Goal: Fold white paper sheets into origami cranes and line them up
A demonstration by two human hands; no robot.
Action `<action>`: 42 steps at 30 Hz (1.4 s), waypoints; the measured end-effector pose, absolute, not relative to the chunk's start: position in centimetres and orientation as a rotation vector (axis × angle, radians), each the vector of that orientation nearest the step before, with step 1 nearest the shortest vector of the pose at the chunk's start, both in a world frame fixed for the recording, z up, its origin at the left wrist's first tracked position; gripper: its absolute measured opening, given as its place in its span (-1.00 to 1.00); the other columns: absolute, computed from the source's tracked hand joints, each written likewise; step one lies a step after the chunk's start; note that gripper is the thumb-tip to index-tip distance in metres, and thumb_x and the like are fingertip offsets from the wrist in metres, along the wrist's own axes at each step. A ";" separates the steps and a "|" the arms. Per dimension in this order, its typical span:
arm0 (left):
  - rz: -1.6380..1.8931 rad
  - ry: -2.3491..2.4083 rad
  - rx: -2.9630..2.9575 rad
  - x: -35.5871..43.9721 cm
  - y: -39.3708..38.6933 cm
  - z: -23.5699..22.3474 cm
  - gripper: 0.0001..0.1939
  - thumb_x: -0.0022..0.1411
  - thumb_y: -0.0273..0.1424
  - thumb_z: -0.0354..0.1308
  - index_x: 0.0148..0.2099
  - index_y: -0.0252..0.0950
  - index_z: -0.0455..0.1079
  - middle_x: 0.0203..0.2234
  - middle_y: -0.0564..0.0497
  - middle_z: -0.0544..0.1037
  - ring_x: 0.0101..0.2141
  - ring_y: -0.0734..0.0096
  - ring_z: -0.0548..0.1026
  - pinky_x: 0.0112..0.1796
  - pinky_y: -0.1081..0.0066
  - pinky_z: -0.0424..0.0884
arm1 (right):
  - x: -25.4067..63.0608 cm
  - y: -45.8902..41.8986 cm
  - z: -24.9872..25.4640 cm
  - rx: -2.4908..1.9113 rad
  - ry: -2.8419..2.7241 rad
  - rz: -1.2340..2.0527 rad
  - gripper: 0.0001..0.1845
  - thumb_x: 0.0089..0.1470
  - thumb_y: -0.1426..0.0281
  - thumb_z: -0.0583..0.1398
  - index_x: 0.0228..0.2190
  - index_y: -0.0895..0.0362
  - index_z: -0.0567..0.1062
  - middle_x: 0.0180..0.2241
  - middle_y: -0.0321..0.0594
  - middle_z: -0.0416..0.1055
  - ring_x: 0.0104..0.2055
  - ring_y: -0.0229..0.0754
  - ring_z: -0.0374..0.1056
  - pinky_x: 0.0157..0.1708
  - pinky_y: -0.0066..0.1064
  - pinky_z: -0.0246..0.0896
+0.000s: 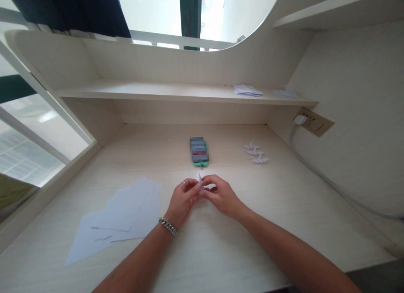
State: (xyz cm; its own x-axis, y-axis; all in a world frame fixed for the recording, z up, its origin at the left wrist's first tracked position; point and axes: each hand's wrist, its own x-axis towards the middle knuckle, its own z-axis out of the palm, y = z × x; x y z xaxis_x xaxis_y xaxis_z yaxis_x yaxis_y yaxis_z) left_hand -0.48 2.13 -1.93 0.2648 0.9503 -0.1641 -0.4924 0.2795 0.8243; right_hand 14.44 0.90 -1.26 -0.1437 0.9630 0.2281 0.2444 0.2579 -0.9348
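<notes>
Both hands meet over the middle of the desk around a small piece of folded white paper (200,178), whose narrow pointed tip sticks up between the fingers. My left hand (184,198), with a ring and a chain bracelet, pinches it from the left. From the right, my right hand (223,196) grips it between thumb and fingertips. Most of the paper is hidden by the fingers. Just beyond them lies a phone (199,152) with a green edge, its screen blurred out. Several small folded paper cranes (259,159) stand in a group to the right of the phone.
White paper sheets (126,213) overlap on the desk at left. A shelf (158,92) crosses the back, bearing folded paper (247,90). A grey cable (315,171) runs from the wall socket (315,122) along the right side. Windows are at the left and back.
</notes>
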 end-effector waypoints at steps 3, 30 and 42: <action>1.091 0.739 0.774 -0.5 2.0 -1.7 -0.70 -0.08 -0.38 0.43 -0.36 -0.37 0.39 -0.43 0.00 0.57 -0.33 0.35 0.59 -0.24 0.42 0.49 | 14.6 0.8 -1.1 -1.136 -1.538 1.045 -0.81 -0.05 0.39 0.30 -0.30 0.12 0.50 -0.22 -0.21 0.48 -0.19 -0.19 0.40 -0.25 -0.38 0.37; 1.248 0.837 1.369 -0.2 1.1 -1.2 -0.77 0.03 -0.35 0.36 -0.27 -0.34 0.47 -0.20 -0.11 0.60 -0.19 0.25 0.58 -0.12 0.30 0.49 | 14.9 -1.0 -0.7 -1.110 -1.616 0.675 -0.81 0.09 0.47 0.14 -0.27 0.09 0.53 -0.05 -0.14 0.45 -0.06 -0.15 0.41 -0.31 -0.42 0.42; 1.215 0.828 1.429 -0.6 1.1 -0.9 -0.79 0.07 -0.33 0.33 -0.27 -0.33 0.47 -0.30 -0.07 0.62 -0.23 0.28 0.57 -0.14 0.32 0.47 | 15.6 -1.0 -0.6 -1.017 -1.654 0.540 -0.89 0.07 0.44 0.22 -0.32 0.06 0.55 -0.09 -0.15 0.51 -0.01 -0.11 0.40 -0.09 -0.26 0.37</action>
